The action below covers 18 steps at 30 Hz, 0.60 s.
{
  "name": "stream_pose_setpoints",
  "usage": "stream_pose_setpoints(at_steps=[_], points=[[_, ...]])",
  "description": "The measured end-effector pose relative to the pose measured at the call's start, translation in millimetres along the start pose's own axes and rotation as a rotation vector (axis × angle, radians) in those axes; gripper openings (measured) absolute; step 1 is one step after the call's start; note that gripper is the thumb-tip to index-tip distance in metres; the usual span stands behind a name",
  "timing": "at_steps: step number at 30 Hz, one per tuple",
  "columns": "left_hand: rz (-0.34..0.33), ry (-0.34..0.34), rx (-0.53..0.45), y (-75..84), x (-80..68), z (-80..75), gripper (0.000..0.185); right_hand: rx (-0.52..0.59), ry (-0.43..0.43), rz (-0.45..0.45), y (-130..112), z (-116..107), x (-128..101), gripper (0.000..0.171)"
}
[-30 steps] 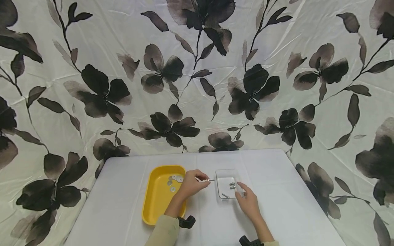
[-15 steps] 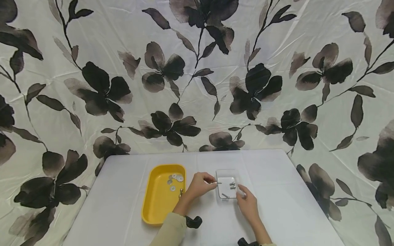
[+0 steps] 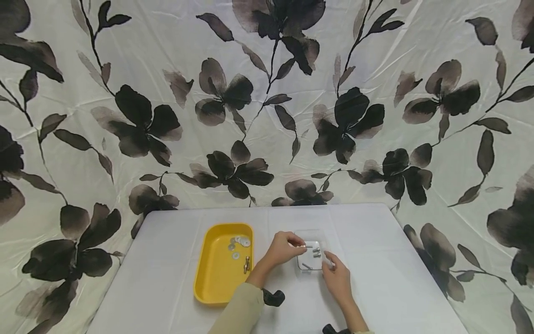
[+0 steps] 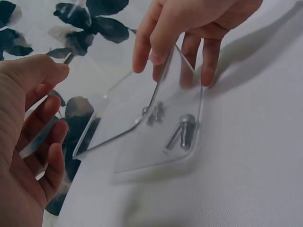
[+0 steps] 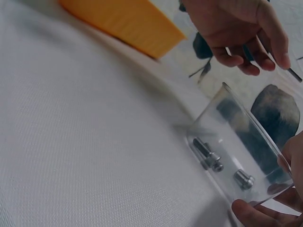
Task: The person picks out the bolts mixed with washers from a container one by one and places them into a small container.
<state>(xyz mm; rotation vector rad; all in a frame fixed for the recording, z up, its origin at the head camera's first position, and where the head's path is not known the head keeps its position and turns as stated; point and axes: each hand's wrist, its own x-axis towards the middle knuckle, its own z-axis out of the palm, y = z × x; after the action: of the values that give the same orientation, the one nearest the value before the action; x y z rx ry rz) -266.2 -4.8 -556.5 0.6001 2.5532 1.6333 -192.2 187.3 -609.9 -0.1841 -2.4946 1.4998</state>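
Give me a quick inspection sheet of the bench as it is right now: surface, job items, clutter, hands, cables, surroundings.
Surface: white table, cloth-covered.
Job's things: clear tray with bolts inside; a thin bolt held over it.
Clutter: yellow tray to the left, holding washers and one upright bolt.
Hands: left hand pinches the thin bolt above the clear tray; right hand grips that tray's near right edge.
Cables: nothing seen.
Surroundings: floral backdrop behind and beside the table.
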Motion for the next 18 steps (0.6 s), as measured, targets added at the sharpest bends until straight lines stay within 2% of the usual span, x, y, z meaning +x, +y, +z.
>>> stream_pose_setpoints(at_steps=[6, 13, 18], points=[[0.013, -0.008, 0.002, 10.1, 10.1, 7.4, 0.009, 0.022, -0.009, -0.013, 4, 0, 0, 0.036], [-0.031, -0.016, 0.015, 15.5, 15.1, 13.1, 0.008, 0.034, -0.020, -0.011, 4, 2, -1, 0.037], [-0.023, -0.037, 0.006, 17.0, 19.1, 15.0, 0.006, 0.018, -0.017, 0.009, 4, 1, 0, 0.036]])
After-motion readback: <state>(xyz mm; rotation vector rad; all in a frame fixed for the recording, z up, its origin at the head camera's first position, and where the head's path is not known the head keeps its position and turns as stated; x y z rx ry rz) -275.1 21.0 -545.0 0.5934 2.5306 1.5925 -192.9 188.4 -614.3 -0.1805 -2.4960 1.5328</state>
